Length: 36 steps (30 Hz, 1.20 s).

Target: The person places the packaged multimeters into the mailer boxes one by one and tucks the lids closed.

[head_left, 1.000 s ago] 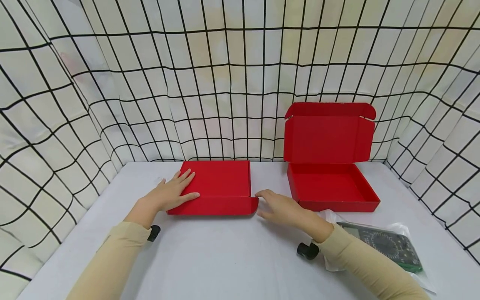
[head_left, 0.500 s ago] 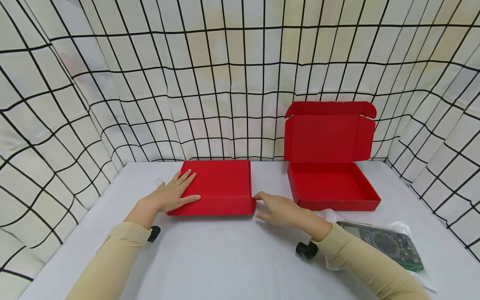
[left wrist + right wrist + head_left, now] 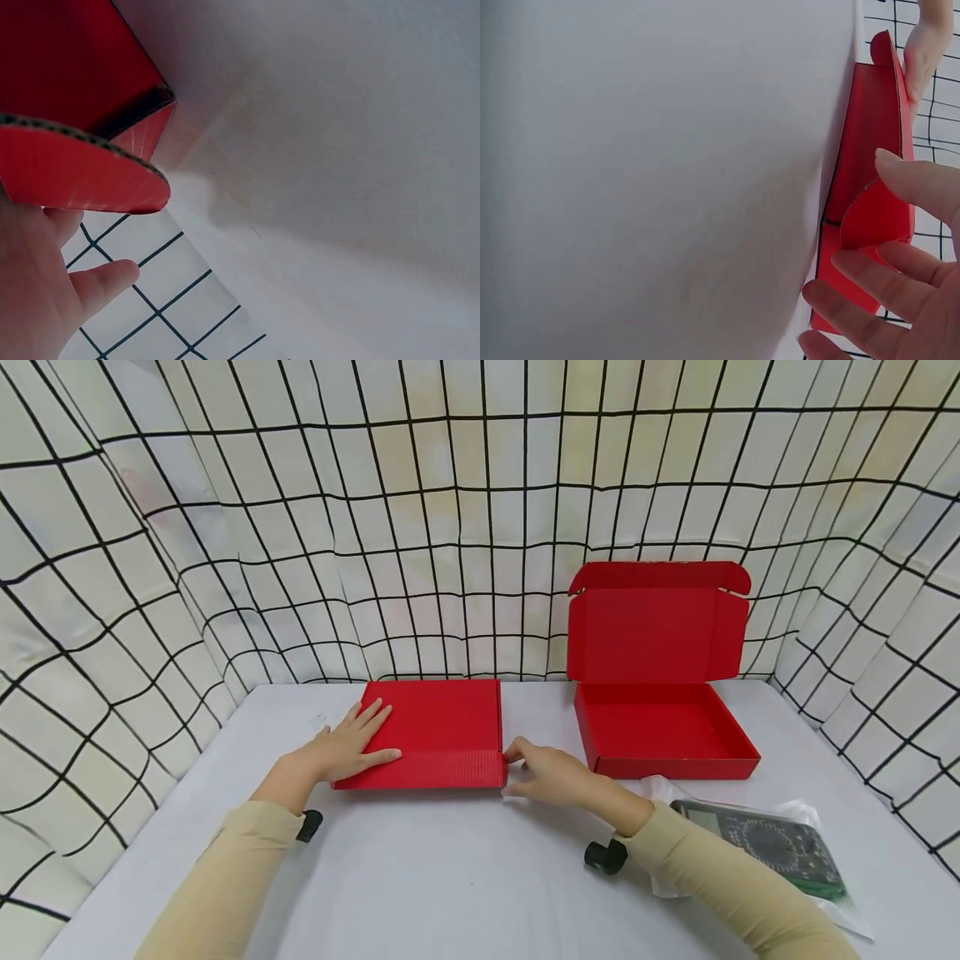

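Observation:
A red cardboard box [image 3: 442,714] lies on the white table, its lid down and its front flap [image 3: 438,768] sticking out toward me. My left hand [image 3: 341,752] rests with spread fingers on the left part of the lid. At the front right corner is my right hand [image 3: 551,772], fingers against the flap's rounded side tab [image 3: 874,214]. The right wrist view shows the thumb by the front flap's edge and the other fingers loosely extended outside the tab. In the left wrist view, the other rounded tab [image 3: 82,169] stands out from the box, partly covering my left hand.
A second red box [image 3: 667,768] stands at the right with its lid raised. In front of it, partly behind my right sleeve, lies a black multimeter-like device [image 3: 780,852] in a clear plastic bag. Grid-patterned cloth [image 3: 480,527] walls the table's back and sides.
My right hand has moved slightly left against the side tab, which has bent inward from sticking out to the right. The left hand has stayed on the lid.

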Each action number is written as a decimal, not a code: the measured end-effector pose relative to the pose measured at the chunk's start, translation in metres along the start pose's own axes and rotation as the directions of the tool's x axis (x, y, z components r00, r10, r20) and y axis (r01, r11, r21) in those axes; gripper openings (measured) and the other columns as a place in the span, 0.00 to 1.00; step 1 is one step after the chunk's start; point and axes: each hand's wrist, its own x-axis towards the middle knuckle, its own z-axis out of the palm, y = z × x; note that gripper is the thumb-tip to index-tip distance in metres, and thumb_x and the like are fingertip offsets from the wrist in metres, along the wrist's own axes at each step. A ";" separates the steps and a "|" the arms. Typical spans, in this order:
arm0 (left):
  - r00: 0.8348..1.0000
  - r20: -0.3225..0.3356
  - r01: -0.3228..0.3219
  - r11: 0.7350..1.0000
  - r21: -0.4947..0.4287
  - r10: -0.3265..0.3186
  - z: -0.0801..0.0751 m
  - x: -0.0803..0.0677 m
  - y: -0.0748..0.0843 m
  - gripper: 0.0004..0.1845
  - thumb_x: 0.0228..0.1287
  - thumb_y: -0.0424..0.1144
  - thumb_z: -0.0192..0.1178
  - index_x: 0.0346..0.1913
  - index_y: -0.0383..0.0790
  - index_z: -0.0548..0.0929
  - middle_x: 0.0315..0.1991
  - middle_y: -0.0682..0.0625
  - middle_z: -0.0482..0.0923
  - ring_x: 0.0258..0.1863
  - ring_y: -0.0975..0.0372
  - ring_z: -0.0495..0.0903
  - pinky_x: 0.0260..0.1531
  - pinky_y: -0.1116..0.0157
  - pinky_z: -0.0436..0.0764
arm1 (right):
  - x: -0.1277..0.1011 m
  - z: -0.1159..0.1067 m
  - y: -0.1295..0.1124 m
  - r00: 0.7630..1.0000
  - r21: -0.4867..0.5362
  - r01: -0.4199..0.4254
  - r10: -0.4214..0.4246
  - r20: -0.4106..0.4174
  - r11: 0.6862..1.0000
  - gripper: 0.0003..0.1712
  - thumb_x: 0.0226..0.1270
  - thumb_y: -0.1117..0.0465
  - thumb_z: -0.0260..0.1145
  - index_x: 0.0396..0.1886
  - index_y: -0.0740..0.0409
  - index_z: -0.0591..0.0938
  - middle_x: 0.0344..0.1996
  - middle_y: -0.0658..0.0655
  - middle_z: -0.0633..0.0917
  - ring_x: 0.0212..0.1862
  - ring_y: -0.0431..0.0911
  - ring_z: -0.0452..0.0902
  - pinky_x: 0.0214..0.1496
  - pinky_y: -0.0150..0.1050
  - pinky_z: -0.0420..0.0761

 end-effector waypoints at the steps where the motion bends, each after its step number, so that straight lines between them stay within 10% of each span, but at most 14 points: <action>1: 1.000 0.001 0.002 1.000 -0.001 -0.002 0.000 0.000 -0.001 0.52 0.55 0.74 0.43 0.74 0.45 0.45 0.73 0.43 0.38 0.69 0.42 0.38 0.56 0.33 0.47 | 0.001 0.000 -0.001 1.000 0.004 -0.012 0.012 -0.002 1.000 0.28 0.55 0.48 0.70 0.52 0.51 0.71 0.52 0.51 0.79 0.51 0.47 0.75 0.48 0.43 0.75; 18: 1.000 0.000 -0.002 1.000 -0.027 0.002 -0.002 -0.002 0.001 0.51 0.56 0.72 0.45 0.74 0.44 0.46 0.73 0.42 0.38 0.69 0.41 0.38 0.56 0.32 0.47 | 0.002 0.000 0.000 0.998 0.221 -0.060 0.053 0.038 0.974 0.26 0.55 0.47 0.70 0.49 0.51 0.71 0.46 0.50 0.81 0.46 0.43 0.75 0.46 0.40 0.76; 36: 1.000 0.007 0.006 0.999 -0.053 -0.006 0.001 0.000 -0.001 0.52 0.54 0.73 0.46 0.74 0.45 0.45 0.73 0.44 0.37 0.69 0.43 0.36 0.55 0.32 0.47 | 0.001 0.000 -0.001 0.997 0.228 -0.072 0.063 0.048 0.971 0.26 0.57 0.46 0.68 0.51 0.51 0.71 0.46 0.51 0.83 0.51 0.48 0.77 0.42 0.41 0.75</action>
